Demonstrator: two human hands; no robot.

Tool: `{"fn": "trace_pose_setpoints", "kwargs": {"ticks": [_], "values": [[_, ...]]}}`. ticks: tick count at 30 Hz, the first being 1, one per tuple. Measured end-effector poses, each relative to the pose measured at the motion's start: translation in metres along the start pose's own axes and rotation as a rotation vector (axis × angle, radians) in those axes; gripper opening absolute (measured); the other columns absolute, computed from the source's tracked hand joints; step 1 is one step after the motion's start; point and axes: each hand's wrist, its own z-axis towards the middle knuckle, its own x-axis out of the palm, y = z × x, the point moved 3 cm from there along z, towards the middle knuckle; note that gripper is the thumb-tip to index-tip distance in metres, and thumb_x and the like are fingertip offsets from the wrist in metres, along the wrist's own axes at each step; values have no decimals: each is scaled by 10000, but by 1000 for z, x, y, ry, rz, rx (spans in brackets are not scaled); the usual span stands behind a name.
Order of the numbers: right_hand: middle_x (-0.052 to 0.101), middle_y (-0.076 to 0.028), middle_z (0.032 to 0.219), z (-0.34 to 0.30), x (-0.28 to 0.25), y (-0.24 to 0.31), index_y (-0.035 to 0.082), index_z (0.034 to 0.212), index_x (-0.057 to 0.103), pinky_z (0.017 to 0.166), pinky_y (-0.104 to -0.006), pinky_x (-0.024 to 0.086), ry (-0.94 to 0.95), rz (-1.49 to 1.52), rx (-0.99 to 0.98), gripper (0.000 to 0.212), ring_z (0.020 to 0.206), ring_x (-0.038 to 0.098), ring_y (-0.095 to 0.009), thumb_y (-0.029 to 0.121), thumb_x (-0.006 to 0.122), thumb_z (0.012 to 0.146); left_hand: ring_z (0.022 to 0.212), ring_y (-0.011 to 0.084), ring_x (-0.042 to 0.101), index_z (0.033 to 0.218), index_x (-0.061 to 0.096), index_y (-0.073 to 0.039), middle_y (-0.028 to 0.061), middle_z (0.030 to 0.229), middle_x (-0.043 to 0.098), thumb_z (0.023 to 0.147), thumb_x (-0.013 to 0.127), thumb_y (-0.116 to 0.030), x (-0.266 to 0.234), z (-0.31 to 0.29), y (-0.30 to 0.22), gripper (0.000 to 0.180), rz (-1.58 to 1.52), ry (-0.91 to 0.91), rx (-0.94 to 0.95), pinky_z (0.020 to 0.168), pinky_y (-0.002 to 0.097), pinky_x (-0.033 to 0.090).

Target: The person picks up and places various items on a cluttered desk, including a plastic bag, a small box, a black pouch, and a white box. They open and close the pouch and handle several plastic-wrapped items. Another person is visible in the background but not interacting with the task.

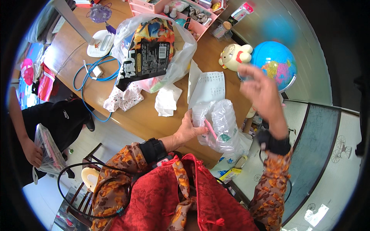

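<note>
My left hand (188, 130) is closed on the left side of a bundle of clear, ridged, puffy plastic packaging (224, 119) at the table's near edge. A flat pink strip (210, 129) shows inside it, beside my fingertips. My right hand (263, 94) is raised in front of the blue globe (271, 57), its fingers apart and slightly blurred, with nothing visible in them. Just beyond the packaging lies an open booklet (211, 85) with handwriting. A crumpled white tissue (167, 100) is to the left of it.
A white plastic bag (185, 46) with a black packet (148, 54) stands mid-table. Around it are a dotted cloth (124, 97), blue cable (90, 71), lamp base (101, 43), cream bear figure (233, 56) and pink organizer (154, 7). At left, another person's hand (31, 153) holds a clear bag.
</note>
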Motion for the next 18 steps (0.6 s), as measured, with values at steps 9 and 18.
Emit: {"fn": "trace_pose_setpoints", "kwargs": {"ticks": [9, 18], "values": [[348, -248, 1456, -135, 78, -33, 80, 1494, 251, 1087, -456, 362, -139, -380, 39, 1018, 1340, 386, -401, 170, 813, 650, 1072, 249, 506, 1504, 59, -69, 161, 1255, 420, 755, 831, -273, 9, -24, -1, 1095, 23, -6, 62, 848, 389, 506], [495, -128, 1341, -149, 53, -73, -2, 1457, 335, 1049, -344, 364, -128, 445, 108, 882, 1240, 479, -220, 325, 745, 748, 1027, 225, 506, 1511, 134, 9, 166, 1243, 425, 730, 763, -235, -4, -53, -32, 1032, 167, -27, 273, 901, 383, 488]]}}
